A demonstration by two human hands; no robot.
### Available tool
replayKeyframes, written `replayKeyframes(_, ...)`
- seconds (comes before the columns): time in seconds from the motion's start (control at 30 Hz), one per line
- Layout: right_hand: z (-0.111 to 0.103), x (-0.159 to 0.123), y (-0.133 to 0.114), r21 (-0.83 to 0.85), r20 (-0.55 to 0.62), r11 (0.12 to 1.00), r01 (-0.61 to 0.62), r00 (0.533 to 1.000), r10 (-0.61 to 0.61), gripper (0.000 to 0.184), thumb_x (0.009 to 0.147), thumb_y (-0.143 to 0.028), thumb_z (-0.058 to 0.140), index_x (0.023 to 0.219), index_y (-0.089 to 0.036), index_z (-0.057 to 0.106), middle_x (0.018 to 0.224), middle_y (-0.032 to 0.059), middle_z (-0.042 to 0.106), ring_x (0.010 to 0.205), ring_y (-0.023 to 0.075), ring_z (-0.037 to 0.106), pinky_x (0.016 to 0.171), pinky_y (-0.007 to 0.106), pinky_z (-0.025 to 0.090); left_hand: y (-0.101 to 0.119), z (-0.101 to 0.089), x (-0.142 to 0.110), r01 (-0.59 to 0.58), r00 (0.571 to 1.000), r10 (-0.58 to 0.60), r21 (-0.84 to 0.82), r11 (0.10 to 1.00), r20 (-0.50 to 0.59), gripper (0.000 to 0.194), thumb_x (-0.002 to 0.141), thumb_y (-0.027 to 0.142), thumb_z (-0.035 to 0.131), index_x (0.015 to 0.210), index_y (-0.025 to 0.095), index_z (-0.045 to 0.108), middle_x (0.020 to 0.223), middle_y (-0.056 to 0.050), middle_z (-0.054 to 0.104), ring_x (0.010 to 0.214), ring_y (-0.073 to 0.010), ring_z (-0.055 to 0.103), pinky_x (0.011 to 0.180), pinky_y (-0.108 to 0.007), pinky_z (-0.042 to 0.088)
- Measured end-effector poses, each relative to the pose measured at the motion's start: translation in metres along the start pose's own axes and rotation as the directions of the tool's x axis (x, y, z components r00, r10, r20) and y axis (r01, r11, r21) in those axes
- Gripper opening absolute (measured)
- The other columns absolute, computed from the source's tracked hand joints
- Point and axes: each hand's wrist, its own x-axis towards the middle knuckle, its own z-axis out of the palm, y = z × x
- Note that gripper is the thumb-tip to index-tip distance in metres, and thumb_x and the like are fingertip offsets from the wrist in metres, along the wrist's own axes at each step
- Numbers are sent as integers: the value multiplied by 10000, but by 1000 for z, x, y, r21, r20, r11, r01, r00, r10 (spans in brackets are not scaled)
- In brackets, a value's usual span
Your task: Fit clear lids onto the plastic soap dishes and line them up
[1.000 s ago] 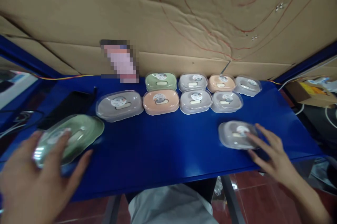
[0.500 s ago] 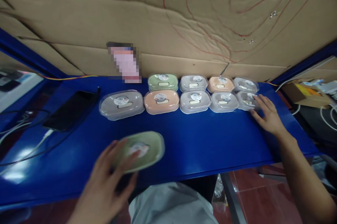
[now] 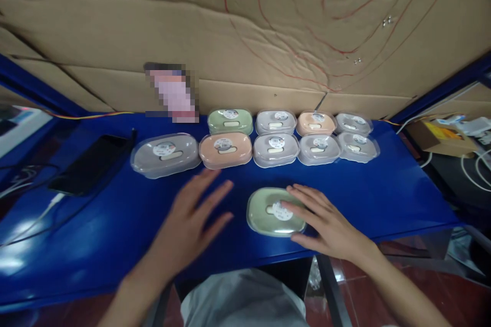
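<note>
A green oval lunch box point(image 3: 261, 212) with a clear cover and a round label lies near the front of the blue table. My right hand point(image 3: 326, 224) grips its right end, fingers over the top and thumb along the near edge. Left of the box, my left hand point(image 3: 192, 219) hovers with fingers spread and nothing in it. The nearest box to that hand is a peach lunch box point(image 3: 245, 150) in the front row. Beside it stand a large grey lunch box point(image 3: 157, 160) and several smaller grey ones, among them a grey lunch box point(image 3: 264, 153).
Behind runs a second row with a green box point(image 3: 220, 117), a peach box point(image 3: 310, 120) and grey ones. A black phone point(image 3: 88, 166) on a white cable lies left. A cardboard sheet point(image 3: 115, 25) backs the blue table point(image 3: 345, 204); an open carton point(image 3: 437, 140) stands right.
The green lunch box has moved right, from my left hand to my right. My left hand has let go. My right hand has left the row's right-end grey box and come toward me.
</note>
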Motion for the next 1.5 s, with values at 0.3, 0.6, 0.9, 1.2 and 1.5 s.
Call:
replayKeyframes(0.3, -15, -66, 35, 48, -87, 952, -301, 949, 305, 588, 1054, -301, 594, 1622, -338, 445, 1751, 97, 381, 1612, 360, 387, 1231, 670, 467, -83, -40, -24, 292, 956, -291, 191, 937, -37, 437, 1083, 341, 561, 1510, 251, 541, 1687, -75, 448, 1545, -426, 463, 1273, -633, 408)
replayKeyframes(0.6, -8, -55, 31, 126, -93, 934, -335, 933, 347, 633, 970, -439, 781, 1500, -285, 471, 1681, 173, 427, 1579, 368, 436, 1196, 635, 523, -19, -39, -59, 137, 987, -145, 121, 983, 66, 411, 1008, 362, 664, 1418, 356, 622, 1445, -116, 619, 1264, -373, 658, 1049, -581, 546)
replayKeyframes(0.9, 16, 9, 10, 97, -20, 992, -75, 997, 77, 620, 1008, -456, 729, 1541, -265, 476, 1703, 164, 420, 1614, 354, 377, 1231, 616, 492, -27, -17, -40, 183, 972, -179, -12, 983, 153, 481, 992, 482, 687, 1439, 335, 583, 1623, -119, 497, 1415, -371, 596, 1105, -552, 580)
replayKeyframes(1.2, 25, 43, -25, -92, -5, 973, 213, 977, -215, 641, 1068, -462, 632, 1625, -192, 465, 1689, 159, 474, 1588, 351, 405, 1275, 623, 422, -87, -48, -62, 468, 883, -467, 181, 865, -47, 572, 1040, 496, 611, 1535, 236, 494, 1713, -190, 349, 1568, -412, 433, 1260, -580, 423)
replayKeyframes(1.5, 60, 118, -54, -8, -95, 972, 233, 968, -233, 667, 1074, -539, 593, 1624, -181, 471, 1652, 206, 499, 1531, 367, 466, 1229, 575, 468, -97, -45, -34, 580, 811, -575, 285, 763, -113, 660, 1036, 622, 531, 1574, 243, 574, 1394, -222, 578, 1365, -464, 589, 1089, -660, 543)
